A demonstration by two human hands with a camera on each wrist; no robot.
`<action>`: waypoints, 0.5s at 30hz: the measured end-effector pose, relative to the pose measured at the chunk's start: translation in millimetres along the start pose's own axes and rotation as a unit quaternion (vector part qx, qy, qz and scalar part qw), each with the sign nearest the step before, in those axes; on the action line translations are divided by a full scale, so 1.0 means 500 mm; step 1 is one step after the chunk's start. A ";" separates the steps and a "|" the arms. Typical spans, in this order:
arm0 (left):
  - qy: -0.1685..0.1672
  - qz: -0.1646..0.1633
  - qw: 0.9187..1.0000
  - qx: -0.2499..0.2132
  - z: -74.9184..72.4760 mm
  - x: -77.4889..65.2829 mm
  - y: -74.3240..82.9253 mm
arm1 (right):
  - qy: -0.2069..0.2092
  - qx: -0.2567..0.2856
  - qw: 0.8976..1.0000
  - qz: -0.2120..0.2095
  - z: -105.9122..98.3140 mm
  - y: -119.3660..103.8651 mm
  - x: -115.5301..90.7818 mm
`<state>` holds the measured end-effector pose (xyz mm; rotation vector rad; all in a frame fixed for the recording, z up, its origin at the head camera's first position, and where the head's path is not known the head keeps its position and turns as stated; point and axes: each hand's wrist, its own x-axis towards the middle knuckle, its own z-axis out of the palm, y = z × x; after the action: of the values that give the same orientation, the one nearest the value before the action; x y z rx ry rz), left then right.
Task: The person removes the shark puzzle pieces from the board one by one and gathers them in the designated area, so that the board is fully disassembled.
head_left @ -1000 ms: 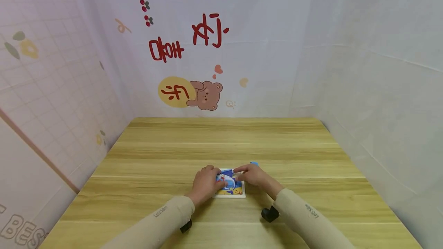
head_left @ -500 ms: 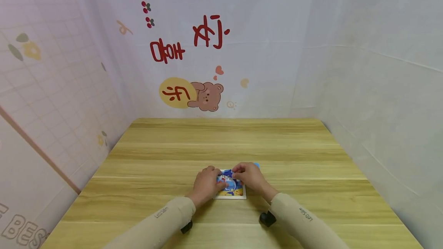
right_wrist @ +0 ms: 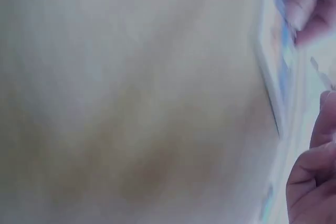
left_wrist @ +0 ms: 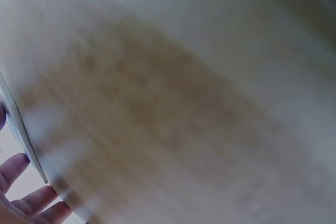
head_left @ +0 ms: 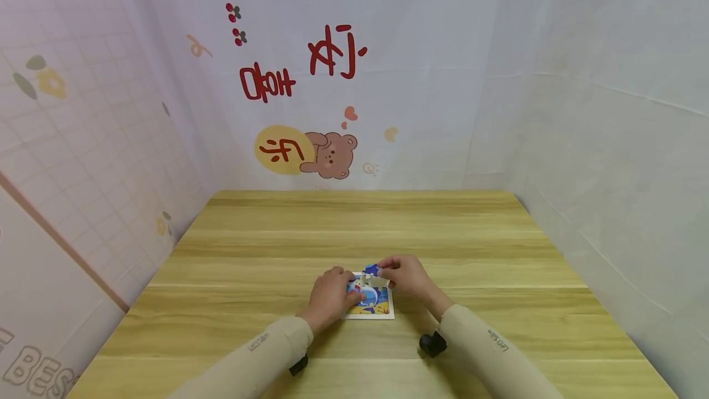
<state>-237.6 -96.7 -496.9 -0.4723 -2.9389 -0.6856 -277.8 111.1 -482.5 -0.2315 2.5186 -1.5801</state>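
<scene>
A small jigsaw puzzle board with a white frame and a colourful cartoon picture lies flat on the wooden table. My left hand rests at its left side, thumb on the picture and fingers at the far left edge; the left wrist view shows these fingers nearly straight beside the board's edge. Between thumb and fingertips, my right hand pinches a dark-blue puzzle piece, raised over the upper right of the board. A pale bare patch shows in the picture below that piece. In the right wrist view the held piece appears thin and edge-on.
The wood-grain table reaches back to a white printed curtain, with more curtain at both sides. A black wrist camera juts below the right sleeve; another sits under the left sleeve.
My right hand closed its fingertips on the blue piece at the board's upper right and lifted it away, baring a pale patch. My left hand has stayed in place.
</scene>
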 end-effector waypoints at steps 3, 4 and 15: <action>-0.004 -0.005 1.000 0.000 0.000 -0.001 0.003 | 0.007 0.011 1.000 0.017 -0.053 0.012 0.010; -0.005 -0.006 1.000 0.002 -0.001 -0.001 0.003 | 0.008 0.015 1.000 0.022 -0.074 0.021 0.013; 0.001 0.005 1.000 -0.009 -0.013 -0.007 0.011 | 0.028 -0.031 0.997 0.069 -0.245 0.138 -0.012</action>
<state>-232.6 -95.8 -489.2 -0.4866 -2.9296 -0.7123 -301.8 249.6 -491.7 -0.0209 2.5659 -1.4795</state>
